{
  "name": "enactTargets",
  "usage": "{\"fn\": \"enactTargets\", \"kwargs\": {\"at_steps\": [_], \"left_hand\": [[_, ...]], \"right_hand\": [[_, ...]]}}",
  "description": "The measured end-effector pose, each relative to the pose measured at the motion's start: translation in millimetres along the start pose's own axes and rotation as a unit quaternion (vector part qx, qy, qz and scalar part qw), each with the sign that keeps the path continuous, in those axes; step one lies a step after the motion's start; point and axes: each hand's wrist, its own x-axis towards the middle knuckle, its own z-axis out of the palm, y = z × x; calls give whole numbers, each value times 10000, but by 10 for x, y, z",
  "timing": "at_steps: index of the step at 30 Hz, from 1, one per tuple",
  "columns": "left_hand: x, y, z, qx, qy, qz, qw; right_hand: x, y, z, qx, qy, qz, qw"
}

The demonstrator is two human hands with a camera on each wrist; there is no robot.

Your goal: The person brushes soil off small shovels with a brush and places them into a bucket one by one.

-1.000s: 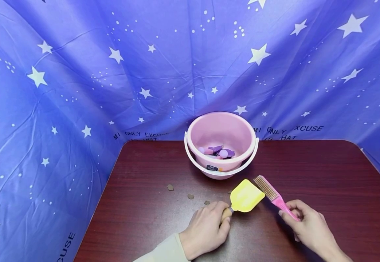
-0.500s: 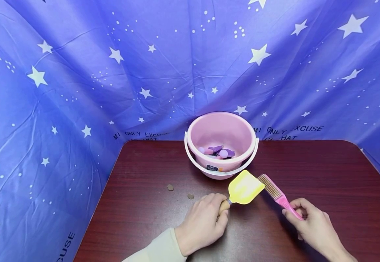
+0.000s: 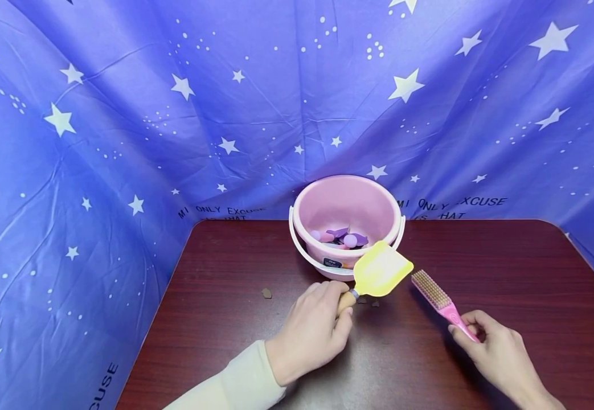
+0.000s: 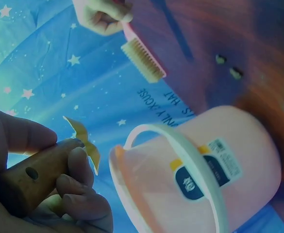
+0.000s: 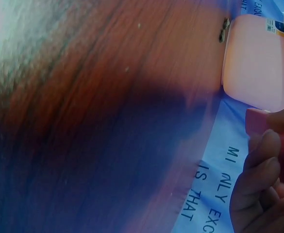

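Observation:
My left hand (image 3: 309, 330) grips the wooden handle (image 4: 40, 174) of a small yellow shovel (image 3: 382, 270). The shovel's blade overlaps the front right of a pink bucket (image 3: 345, 196) in the head view; touching or apart I cannot tell. In my right hand (image 3: 499, 347) is the handle of a pink brush (image 3: 442, 302), its pale bristles facing up and left near the blade's right corner. Purple and pink pieces (image 3: 350, 240) lie inside the bucket. A small brown flake (image 3: 266, 293) lies on the table at left, with other bits (image 3: 375, 304) beneath the shovel.
The bucket stands near the back edge of the dark red wooden table (image 3: 225, 256), its white handle (image 3: 302, 245) hanging down in front. A blue curtain (image 3: 255, 114) with white stars hangs close behind and to the left.
My left hand has carried the shovel up and forward, from in front of the bucket to over its front side. My right hand has drawn the brush slightly to the right.

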Motion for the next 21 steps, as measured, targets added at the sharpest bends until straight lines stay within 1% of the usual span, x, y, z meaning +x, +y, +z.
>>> {"fn": "enactTargets", "kwargs": {"at_steps": [5, 8, 12, 17, 21], "left_hand": [[90, -21, -90, -35, 64, 45, 10000], [158, -35, -134, -67, 128, 61, 9999], [264, -72, -174, -104, 231, 134, 9996], [379, -130, -208, 7, 316, 221, 9993], [466, -172, -222, 89, 348, 139, 9993]], "right_hand": [[24, 50, 6, -29, 151, -124, 9998], [29, 78, 8, -102, 188, -130, 9997], [28, 115, 16, -190, 137, -44, 9997], [29, 139, 20, -354, 29, 106, 9993], [31, 167, 29, -450, -70, 211, 9987]]}}
